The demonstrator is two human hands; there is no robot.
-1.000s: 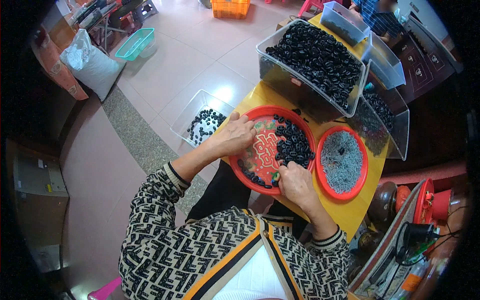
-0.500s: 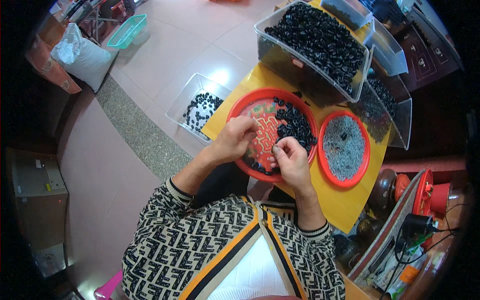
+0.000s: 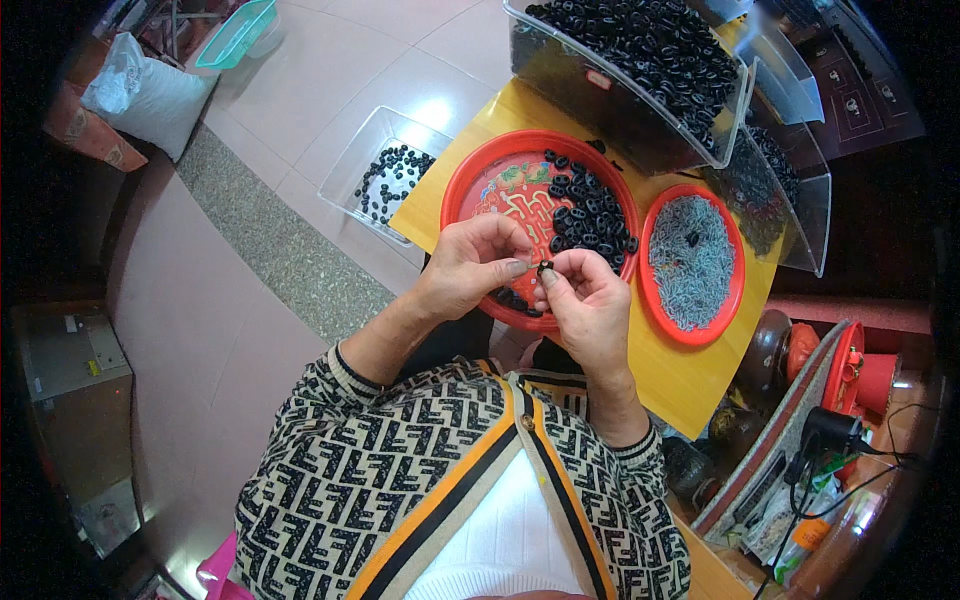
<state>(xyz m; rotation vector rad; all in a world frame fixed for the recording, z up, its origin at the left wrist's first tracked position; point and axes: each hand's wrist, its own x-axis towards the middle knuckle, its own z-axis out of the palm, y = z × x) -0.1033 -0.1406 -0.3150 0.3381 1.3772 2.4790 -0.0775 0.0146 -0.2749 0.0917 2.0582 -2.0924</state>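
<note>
My right hand (image 3: 592, 308) pinches a small black part (image 3: 544, 268) between thumb and fingertips. My left hand (image 3: 470, 262) meets it there, thumb and forefinger pressed together at the part's left side; whatever they grip is too small to make out. Both hands are over the near half of a round red tray (image 3: 452, 192) with a patterned bottom. Loose black oval parts with holes (image 3: 590, 212) are heaped along its right side, and a few more lie at its near edge. An oval red tray (image 3: 655, 310) of thin grey pins (image 3: 690, 275) stands just right of it, one black part on top.
A large clear bin (image 3: 620, 110) heaped with black parts stands at the table's far side, more clear bins (image 3: 800, 200) behind it. On the floor left of the yellow table (image 3: 690, 395) sits a clear box (image 3: 345, 165) with scattered black pieces. Cluttered shelving (image 3: 780, 490) lies at right.
My left hand has come right and down to meet the right hand's fingertips, where a black part now shows. The whole view has shifted, so the trays appear higher.
</note>
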